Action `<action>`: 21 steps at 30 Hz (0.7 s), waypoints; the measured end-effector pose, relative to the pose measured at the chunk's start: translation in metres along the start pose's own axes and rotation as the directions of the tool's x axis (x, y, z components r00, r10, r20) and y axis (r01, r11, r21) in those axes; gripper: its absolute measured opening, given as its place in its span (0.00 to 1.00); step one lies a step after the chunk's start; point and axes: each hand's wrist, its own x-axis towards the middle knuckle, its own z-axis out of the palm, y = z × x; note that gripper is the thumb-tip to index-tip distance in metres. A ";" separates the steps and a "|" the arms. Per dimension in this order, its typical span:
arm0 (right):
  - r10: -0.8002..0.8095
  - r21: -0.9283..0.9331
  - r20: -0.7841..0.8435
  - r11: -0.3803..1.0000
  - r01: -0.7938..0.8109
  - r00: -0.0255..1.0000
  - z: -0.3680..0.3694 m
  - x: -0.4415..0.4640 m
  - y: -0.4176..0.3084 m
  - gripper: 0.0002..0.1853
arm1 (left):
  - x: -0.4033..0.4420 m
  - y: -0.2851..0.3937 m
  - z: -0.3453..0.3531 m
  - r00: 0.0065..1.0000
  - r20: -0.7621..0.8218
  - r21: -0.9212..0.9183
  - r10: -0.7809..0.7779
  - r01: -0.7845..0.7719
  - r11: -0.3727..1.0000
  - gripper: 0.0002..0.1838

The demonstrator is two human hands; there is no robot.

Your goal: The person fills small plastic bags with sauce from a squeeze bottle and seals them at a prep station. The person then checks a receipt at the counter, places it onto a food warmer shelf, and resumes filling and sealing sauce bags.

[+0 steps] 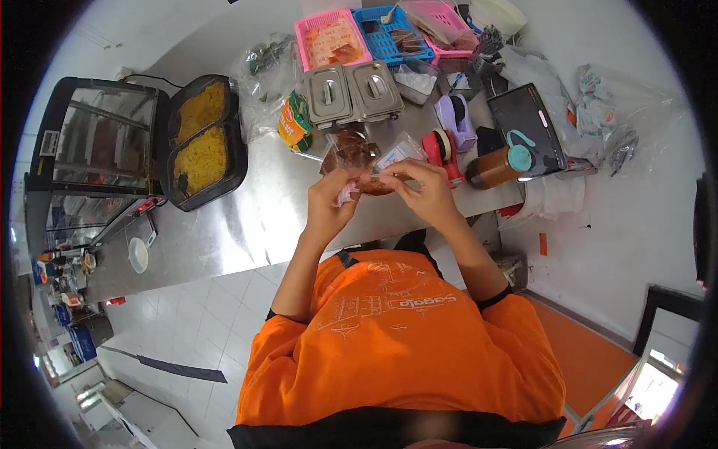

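Note:
My left hand and my right hand meet fingertip to fingertip over the front of the steel counter. Both are closed in a pinch on the top of a small clear plastic bag with reddish-brown contents, partly hidden by my fingers. A crumpled pinkish-white scrap shows in my left palm. Just beyond my hands lies clear plastic with dark brown contents. Next to it is a white printed packet. A red tape dispenser stands right of my fingers.
Behind are two lidded steel containers, a yellow-green packet, pink and blue baskets. To the right stand a purple tape dispenser, a brown-filled bottle and a tablet. Black trays of yellow food sit left.

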 end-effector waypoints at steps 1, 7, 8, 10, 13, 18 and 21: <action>-0.005 -0.004 -0.008 1.000 0.005 1.000 0.003 -0.001 -0.001 0.05 | 0.000 0.001 -0.002 1.000 0.003 0.003 0.002 -0.002 1.000 0.07; -0.002 -0.051 0.028 0.999 0.004 1.000 0.015 -0.002 -0.008 0.05 | -0.003 -0.009 -0.011 0.992 0.068 0.016 0.104 -0.105 0.994 0.09; -0.025 -0.057 0.036 0.998 0.027 0.999 0.015 -0.002 -0.008 0.05 | -0.004 -0.008 -0.013 0.993 0.073 0.002 0.090 -0.090 0.996 0.09; -0.015 -0.064 0.041 0.998 0.018 0.999 0.013 -0.002 -0.010 0.04 | -0.004 -0.002 -0.016 0.995 0.082 -0.027 0.063 -0.061 0.998 0.10; -0.010 -0.044 0.004 0.999 0.010 1.000 0.005 -0.002 -0.010 0.05 | -0.003 -0.009 -0.022 0.992 0.034 -0.012 0.118 -0.118 0.993 0.09; 0.435 0.317 -0.080 0.864 -0.391 0.897 -0.014 -0.007 0.025 0.09 | -0.017 -0.048 -0.044 0.944 -0.133 -0.416 -0.301 0.223 0.882 0.07; 0.644 0.476 0.053 0.655 -0.587 0.763 -0.009 -0.007 0.065 0.11 | -0.029 -0.071 -0.050 0.862 0.063 -0.963 -0.502 0.184 0.195 0.11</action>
